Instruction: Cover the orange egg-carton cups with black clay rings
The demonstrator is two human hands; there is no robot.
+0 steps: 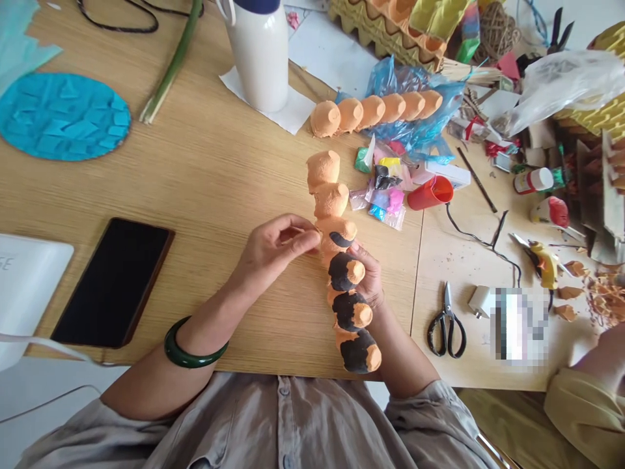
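An orange egg carton strip [332, 202] with a row of cups runs up and down in front of me, its near end close to my shirt. Black patches, perhaps clay, cover parts of the three nearest cups, and a smaller black patch [341, 240] lies on the cup beyond them. My right hand [370, 277] holds the strip from behind on its right side, most of the fingers hidden. At the left edge, my left hand [286, 244] pinches thumb and fingertips together against the strip. Farther off lies a second orange carton strip [374, 112], without black patches.
Small packets of coloured clay [388, 185] and a red cup [430, 193] lie beyond my right hand. Black-handled scissors [446, 326] rest nearer, right. A white bottle [261, 58] stands at the back. Left are a phone [114, 283] and a blue oval [63, 116]. Another person's arm [586, 397] shows at right.
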